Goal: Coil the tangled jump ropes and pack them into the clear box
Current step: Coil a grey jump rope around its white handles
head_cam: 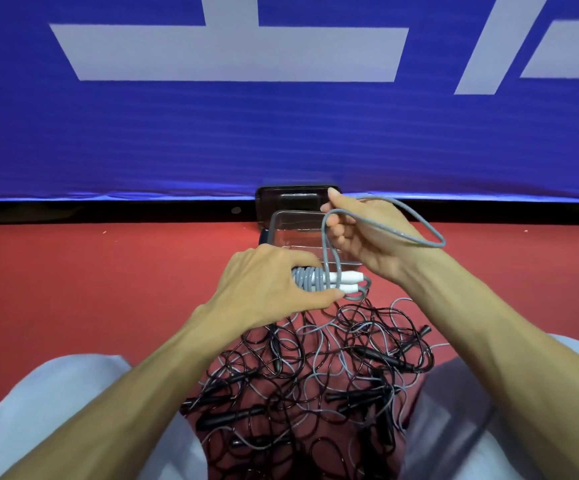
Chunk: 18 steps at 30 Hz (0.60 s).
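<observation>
My left hand [274,285] grips a grey jump rope bundle [319,279], its two white handle ends side by side and grey cord wound around them. My right hand [360,237] holds the loose grey cord [416,230] of that rope raised in a loop over the clear box [281,220]. The box stands on the red floor just beyond my hands, and nothing shows inside it. A tangled heap of black and grey jump ropes [315,375] with black handles lies on the floor between my knees.
A dark lid or tray [281,195] leans behind the clear box against a blue banner wall [281,133]. My knees in pale grey trousers [56,410] flank the rope heap. Red floor [108,271] extends left and right.
</observation>
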{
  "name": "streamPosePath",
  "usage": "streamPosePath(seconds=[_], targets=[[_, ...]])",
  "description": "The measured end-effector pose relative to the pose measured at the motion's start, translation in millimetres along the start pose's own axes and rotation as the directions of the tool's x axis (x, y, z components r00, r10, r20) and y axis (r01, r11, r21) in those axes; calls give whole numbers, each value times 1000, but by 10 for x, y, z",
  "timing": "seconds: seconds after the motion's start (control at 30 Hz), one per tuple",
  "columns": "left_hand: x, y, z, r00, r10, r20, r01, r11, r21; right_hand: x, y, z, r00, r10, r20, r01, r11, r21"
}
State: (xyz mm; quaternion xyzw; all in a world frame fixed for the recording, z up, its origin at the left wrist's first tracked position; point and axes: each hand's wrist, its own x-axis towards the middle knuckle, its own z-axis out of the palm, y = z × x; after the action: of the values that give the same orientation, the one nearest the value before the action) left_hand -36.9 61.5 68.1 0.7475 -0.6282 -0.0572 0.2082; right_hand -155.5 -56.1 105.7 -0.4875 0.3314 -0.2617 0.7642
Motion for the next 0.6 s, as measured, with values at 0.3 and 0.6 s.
streamPosePath(seconds=[0.3,0.6], targets=[[97,-149,-272,947,-302,114,303,713,-632,126,161,-113,997,66,-36,-75,842,-535],[88,-399,-357,903,-309,298,400,857,-324,32,-5,-127,773,-468,428,577,238,-781]])
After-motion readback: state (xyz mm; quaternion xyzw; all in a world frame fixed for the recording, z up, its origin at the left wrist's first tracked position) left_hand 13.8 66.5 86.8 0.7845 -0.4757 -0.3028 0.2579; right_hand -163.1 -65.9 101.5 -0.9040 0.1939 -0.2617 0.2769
